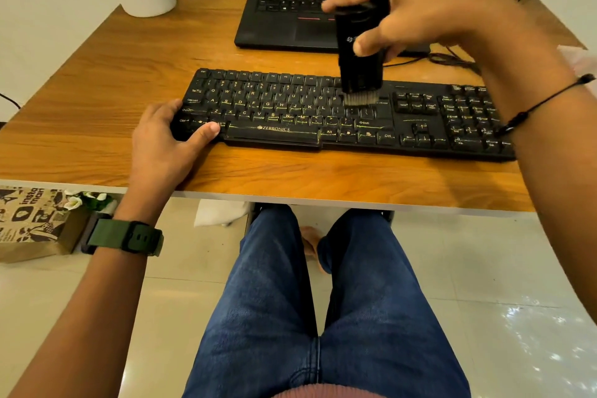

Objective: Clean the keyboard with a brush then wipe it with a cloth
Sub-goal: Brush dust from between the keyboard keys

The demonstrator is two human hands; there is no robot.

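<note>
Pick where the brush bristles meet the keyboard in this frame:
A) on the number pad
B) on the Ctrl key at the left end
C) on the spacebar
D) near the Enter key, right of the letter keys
D: the brush, gripped by the right hand, has its pale bristles down on the keyboard beside the Enter key, while the left hand holds the left end.

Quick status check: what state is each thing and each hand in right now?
keyboard: flat on desk, being brushed
brush: upright, bristles on keys near Enter
right hand: grips brush
left hand: grips keyboard's left end
laptop: lid open, behind keyboard
desk: bears keyboard and laptop
</note>
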